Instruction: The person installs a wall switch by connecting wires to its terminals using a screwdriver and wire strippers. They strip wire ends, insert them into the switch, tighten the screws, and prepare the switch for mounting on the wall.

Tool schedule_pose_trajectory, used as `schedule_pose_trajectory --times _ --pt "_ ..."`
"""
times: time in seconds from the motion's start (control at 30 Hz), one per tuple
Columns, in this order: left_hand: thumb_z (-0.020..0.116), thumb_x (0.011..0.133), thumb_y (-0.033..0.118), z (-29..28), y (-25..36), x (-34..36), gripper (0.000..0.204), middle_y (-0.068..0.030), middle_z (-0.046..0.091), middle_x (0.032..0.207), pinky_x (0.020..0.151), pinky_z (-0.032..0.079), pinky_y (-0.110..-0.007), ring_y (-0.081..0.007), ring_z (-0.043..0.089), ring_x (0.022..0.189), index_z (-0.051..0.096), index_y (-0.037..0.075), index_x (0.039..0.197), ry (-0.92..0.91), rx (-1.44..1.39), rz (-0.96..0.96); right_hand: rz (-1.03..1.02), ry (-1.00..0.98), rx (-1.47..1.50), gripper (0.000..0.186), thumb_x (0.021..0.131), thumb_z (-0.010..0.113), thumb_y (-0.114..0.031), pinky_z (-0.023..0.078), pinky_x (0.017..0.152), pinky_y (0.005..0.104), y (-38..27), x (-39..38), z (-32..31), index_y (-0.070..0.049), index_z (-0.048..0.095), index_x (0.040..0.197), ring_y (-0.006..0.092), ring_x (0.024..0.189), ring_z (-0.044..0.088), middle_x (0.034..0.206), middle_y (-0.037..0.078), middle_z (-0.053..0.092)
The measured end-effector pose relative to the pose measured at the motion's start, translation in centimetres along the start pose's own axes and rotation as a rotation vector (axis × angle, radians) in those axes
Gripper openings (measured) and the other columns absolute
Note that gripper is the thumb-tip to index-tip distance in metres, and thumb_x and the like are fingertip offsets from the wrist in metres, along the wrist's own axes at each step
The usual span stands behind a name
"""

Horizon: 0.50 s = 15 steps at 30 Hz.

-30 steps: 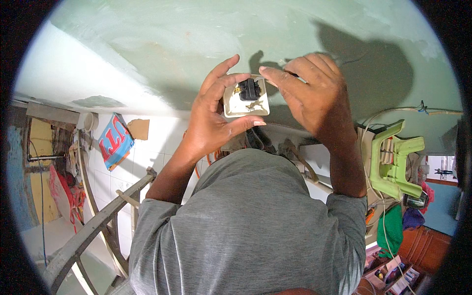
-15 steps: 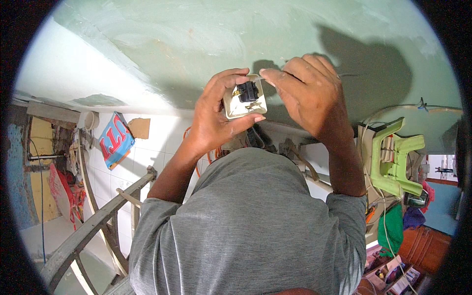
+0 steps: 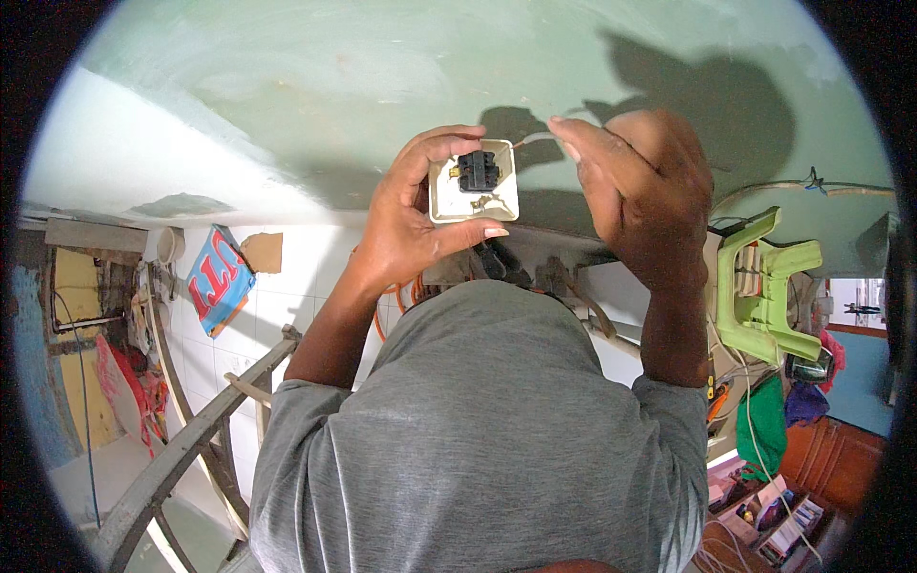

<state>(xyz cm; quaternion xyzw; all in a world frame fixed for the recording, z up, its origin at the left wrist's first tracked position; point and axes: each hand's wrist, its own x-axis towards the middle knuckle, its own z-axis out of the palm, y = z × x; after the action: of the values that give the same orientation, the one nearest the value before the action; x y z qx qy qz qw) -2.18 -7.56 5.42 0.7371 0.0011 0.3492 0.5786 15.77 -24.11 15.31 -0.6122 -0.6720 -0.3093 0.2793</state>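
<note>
My left hand (image 3: 396,215) is closed round a white square electrical fitting (image 3: 437,205), its fingers along the far edge and its thumb along the near edge. The open back faces up. A black block (image 3: 478,172) with brass-coloured terminals sits inside; whether it is a switch or a socket I cannot tell. My right hand (image 3: 640,181) is to the right of the fitting, with thumb and forefinger pinching a white wire (image 3: 540,137). The wire's bare, copper-coloured end points left, near the fitting's upper right corner. Its other end is hidden behind the hand.
A green plastered wall (image 3: 382,67) rises just beyond my hands. A wooden ladder (image 3: 205,444) leans at the lower left. On the right are a lime-green plastic stool (image 3: 740,286), a cable (image 3: 841,183) along the wall and a box of odds and ends (image 3: 764,520).
My right hand has moved right, away from the fitting, and the white wire now shows clearly in its pinch. My left hand has shifted slightly left and turned the fitting straighter.
</note>
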Motion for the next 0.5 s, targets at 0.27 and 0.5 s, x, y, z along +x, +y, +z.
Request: schedule_pose_trajectory --times 0.27,0.5 --pt "0.095 0.071 0.016 0.6 -0.4 0.7 0.077 -0.0166 0.050 0.147 0.102 0.058 -0.041 -0.0291 0.056 0.132 0.056 0.011 0.136 0.044 0.088 0.084 0.015 0.010 0.033 0.040 0.067 0.081 -0.010 0.048 0.069 0.0399 -0.2 -1.8 0.9 -0.018 0.076 0.106 0.0234 0.076 0.057 0.087 0.000 0.053" --pt "0.094 0.072 0.018 0.5 0.1 1.1 0.076 -0.0166 0.051 0.146 0.098 0.061 -0.041 -0.0294 0.058 0.130 0.055 0.012 0.137 0.065 0.265 0.145 0.028 -0.013 0.021 0.040 0.067 0.080 -0.011 0.049 0.075 0.0386 -0.6 -2.1 1.0 -0.018 0.077 0.106 0.0220 0.087 0.056 0.091 -0.001 0.053"
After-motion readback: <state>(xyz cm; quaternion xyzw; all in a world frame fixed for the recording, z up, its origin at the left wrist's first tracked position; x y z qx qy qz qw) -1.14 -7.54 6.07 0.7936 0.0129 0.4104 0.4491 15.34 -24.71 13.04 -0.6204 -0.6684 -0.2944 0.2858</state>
